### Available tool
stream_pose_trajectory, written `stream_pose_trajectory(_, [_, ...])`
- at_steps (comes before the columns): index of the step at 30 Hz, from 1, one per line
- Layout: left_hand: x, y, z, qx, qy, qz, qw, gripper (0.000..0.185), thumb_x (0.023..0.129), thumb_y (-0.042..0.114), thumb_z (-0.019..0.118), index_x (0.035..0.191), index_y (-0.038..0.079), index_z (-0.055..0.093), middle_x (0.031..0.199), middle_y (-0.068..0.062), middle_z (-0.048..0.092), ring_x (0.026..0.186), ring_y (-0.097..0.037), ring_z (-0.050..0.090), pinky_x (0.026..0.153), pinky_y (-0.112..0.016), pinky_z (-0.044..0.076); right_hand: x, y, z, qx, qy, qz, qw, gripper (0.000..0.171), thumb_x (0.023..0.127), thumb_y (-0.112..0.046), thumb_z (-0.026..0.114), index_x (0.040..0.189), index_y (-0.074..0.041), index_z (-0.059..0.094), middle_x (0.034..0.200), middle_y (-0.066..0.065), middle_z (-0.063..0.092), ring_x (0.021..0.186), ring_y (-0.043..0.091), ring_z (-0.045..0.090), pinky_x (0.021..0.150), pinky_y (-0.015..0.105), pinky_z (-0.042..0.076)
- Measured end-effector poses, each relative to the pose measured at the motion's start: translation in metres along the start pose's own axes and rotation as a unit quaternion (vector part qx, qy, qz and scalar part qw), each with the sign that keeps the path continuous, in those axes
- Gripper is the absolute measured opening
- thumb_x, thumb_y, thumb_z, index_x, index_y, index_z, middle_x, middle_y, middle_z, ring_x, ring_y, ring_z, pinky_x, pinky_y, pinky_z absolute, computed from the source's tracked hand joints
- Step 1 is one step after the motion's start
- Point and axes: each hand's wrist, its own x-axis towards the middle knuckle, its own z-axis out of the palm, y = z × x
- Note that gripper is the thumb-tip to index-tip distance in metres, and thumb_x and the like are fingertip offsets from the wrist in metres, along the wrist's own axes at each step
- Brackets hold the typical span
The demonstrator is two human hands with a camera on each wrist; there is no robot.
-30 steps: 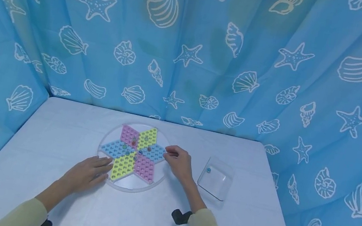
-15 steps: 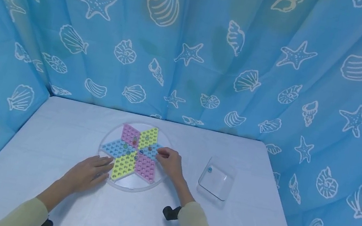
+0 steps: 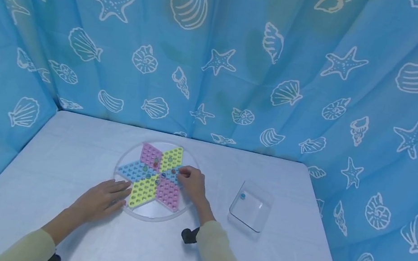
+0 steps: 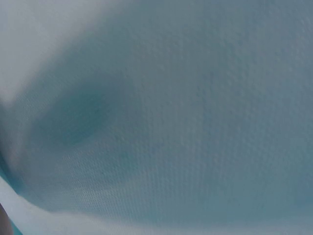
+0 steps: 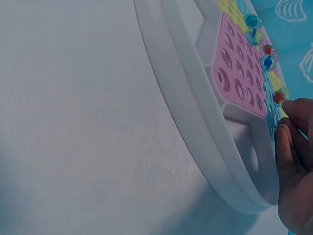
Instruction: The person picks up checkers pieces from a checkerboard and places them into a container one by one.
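The right hand (image 3: 193,183) is over the right side of the round star board (image 3: 154,180), fingertips (image 5: 292,105) touching a reddish marble (image 5: 279,96) sitting in its hole; can't tell if it's actually pinched yet. The left hand (image 3: 101,200) lies flat, fingers straight, against the board's near-left rim. A few more marbles sit mid-board. To the right on the table (image 3: 67,144) there's a clear square tray (image 3: 250,207) with one blue marble (image 3: 242,195).

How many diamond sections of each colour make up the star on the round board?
Pink diamonds: 2
Yellow diamonds: 2
Blue diamonds: 2
Total: 6
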Motion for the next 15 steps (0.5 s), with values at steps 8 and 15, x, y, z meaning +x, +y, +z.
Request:
stream_pose_trajectory(8, [-0.0001, -0.0007, 0.0004, -0.002, 0.013, 0.009, 0.9999, 0.041, 0.097, 0.028, 0.064, 0.132, 0.006, 0.064, 0.14, -0.013, 0.057, 0.127, -0.033, 0.054, 0.109, -0.053, 0.04, 0.0017, -0.0041, 0.008, -0.016, 0.011, 0.022, 1.0, 0.018, 0.089, -0.013, 0.074, 0.107, -0.01, 0.074, 0.091, -0.003, 0.069, 0.085, 0.011, 0.063, 0.079, 0.026, 0.055])
stream_pose_trajectory(15, [0.0009, -0.0016, 0.0008, 0.0, -0.004, 0.002, 1.0, 0.042, 0.098, 0.031, 0.063, 0.134, 0.008, 0.063, 0.142, -0.011, 0.056, 0.129, -0.032, 0.053, 0.11, -0.052, 0.039, -0.0021, -0.0081, 0.0112, -0.046, 0.021, 0.026, 0.998, 0.023, 0.089, -0.016, 0.075, 0.112, -0.011, 0.074, 0.087, -0.005, 0.066, 0.08, 0.009, 0.059, 0.074, 0.026, 0.053])
